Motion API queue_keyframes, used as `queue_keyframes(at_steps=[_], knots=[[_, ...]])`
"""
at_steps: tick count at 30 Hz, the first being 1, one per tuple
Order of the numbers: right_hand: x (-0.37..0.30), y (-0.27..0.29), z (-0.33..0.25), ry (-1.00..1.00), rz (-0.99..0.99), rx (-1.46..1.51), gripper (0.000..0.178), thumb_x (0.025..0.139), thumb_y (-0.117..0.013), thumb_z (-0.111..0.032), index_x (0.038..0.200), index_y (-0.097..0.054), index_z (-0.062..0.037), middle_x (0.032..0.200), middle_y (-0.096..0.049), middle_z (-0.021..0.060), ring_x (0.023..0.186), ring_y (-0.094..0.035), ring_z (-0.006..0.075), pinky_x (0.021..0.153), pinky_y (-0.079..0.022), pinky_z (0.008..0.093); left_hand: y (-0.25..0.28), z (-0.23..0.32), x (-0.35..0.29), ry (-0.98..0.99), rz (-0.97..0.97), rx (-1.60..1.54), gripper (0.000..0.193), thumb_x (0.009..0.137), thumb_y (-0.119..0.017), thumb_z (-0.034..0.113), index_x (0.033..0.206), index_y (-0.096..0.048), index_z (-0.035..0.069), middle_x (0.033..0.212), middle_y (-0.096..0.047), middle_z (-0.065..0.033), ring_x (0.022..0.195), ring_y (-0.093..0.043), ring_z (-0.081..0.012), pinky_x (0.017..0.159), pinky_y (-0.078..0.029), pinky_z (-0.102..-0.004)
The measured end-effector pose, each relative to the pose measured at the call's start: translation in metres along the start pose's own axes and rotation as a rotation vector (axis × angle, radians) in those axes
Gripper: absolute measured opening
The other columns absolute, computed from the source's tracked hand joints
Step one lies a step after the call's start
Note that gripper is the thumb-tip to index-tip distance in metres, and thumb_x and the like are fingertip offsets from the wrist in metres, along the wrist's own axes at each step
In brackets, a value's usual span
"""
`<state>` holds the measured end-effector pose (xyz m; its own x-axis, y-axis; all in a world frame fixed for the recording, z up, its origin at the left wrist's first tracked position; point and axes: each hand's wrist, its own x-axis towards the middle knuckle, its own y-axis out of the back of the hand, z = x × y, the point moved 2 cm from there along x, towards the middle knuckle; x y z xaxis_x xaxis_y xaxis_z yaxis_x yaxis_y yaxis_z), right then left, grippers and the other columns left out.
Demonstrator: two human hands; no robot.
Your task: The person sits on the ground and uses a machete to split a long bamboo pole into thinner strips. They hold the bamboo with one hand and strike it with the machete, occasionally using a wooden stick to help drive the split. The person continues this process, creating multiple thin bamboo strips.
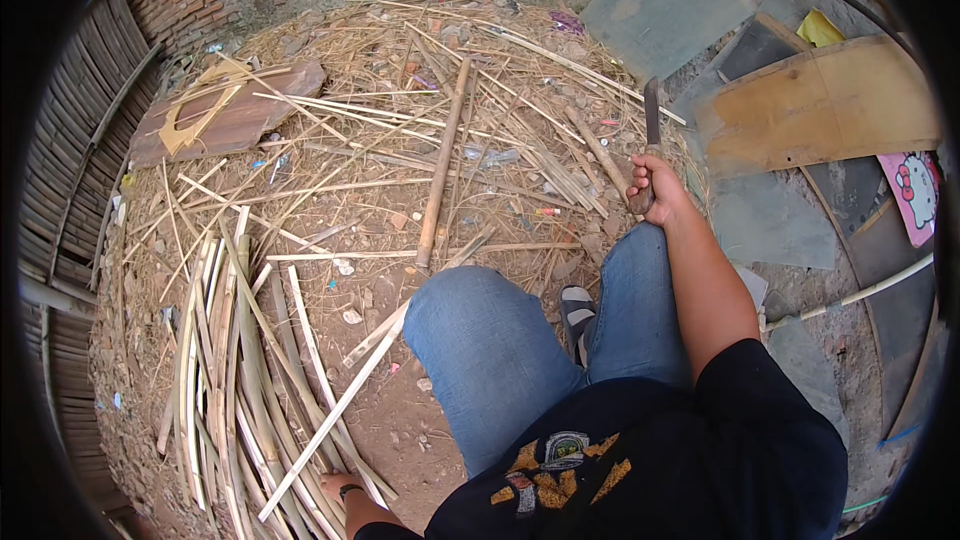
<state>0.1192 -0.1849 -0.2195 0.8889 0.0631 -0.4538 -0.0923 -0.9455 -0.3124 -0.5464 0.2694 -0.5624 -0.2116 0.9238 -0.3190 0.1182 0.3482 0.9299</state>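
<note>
Perhaps for safety, right fingers (639, 180) wrap an upright knife (653, 120); left fingers (329, 483) are at bamboo strips (246, 320), grip unclear

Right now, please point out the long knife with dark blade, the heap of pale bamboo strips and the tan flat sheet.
Long dark-bladed knife (653, 122), head view: the blade.
Heap of pale bamboo strips (246, 350), head view: upper part.
Tan flat sheet (805, 105), head view: its middle.

black short-sleeved T-shirt (700, 460) | orange-grey print (555, 485) | blue jeans (490, 345) | 1 dark wristband (350, 489)
</note>
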Motion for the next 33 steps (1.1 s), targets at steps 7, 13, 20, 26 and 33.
queue_keyframes(at_steps=[7,13,20,26,33], knots=[[-0.008,-0.002,0.0,0.003,-0.01,-0.111,0.019,0.088,-0.066,-0.015,0.077,-0.05,-0.0139,0.06,-0.046,-0.0053,0.048,-0.042,0.0071,0.048,-0.04,0.0271,0.072,-0.03,-0.032,-0.197,0.193,-0.247,0.05,0.099,-0.043,0.043,0.103,-0.061,-0.003,0.097,-0.067,-0.0272,0.092,-0.064,-0.0447,0.082,-0.048,-0.0557],[-0.029,-0.002,-0.012,0.186,-0.066,-0.282,0.015,0.088,-0.066,-0.013,0.092,-0.052,-0.009,0.065,-0.047,-0.0031,0.049,-0.041,0.0078,0.049,-0.04,0.0276,0.184,-0.11,-0.046,-0.223,0.411,-0.113,0.053,0.082,-0.068,0.048,0.096,-0.068,-0.003,0.085,-0.069,-0.0271,0.08,-0.067,-0.0446,0.071,-0.052,-0.054],[-0.06,-0.022,-0.031,0.264,-0.328,-0.171,0.016,0.086,-0.067,-0.009,0.094,-0.053,-0.0074,0.068,-0.049,-0.0007,0.049,-0.044,0.0073,0.045,-0.036,0.0234,0.33,-0.045,-0.139,-0.566,0.708,-0.268,0.033,0.086,-0.068,0.031,0.082,-0.06,-0.001,0.074,-0.063,-0.0267,0.07,-0.062,-0.047,0.061,-0.047,-0.0544],[-0.052,-0.016,-0.017,0.253,-0.52,-0.239,0.017,0.087,-0.067,-0.01,0.096,-0.053,-0.0081,0.067,-0.05,-0.0006,0.049,-0.045,0.0073,0.046,-0.037,0.0234,0.402,0.107,-0.243,-0.884,0.664,-0.347,0.037,0.083,-0.076,0.031,0.081,-0.059,-0.002,0.059,-0.054,-0.0192,0.055,-0.053,-0.0402,0.054,-0.042,-0.047],[-0.046,0.02,-0.005,0.197,-0.634,-0.382,0.02,0.087,-0.069,-0.016,0.099,-0.055,-0.0073,0.072,-0.057,0.0023,0.05,-0.048,0.0067,0.046,-0.038,0.0236,0.398,0.243,-0.296,-1.192,-0.029,-0.477,0.042,0.096,-0.061,0.043,0.093,-0.071,0.002,0.063,-0.062,-0.0058,0.052,-0.054,-0.0128,0.052,-0.043,-0.0293]])
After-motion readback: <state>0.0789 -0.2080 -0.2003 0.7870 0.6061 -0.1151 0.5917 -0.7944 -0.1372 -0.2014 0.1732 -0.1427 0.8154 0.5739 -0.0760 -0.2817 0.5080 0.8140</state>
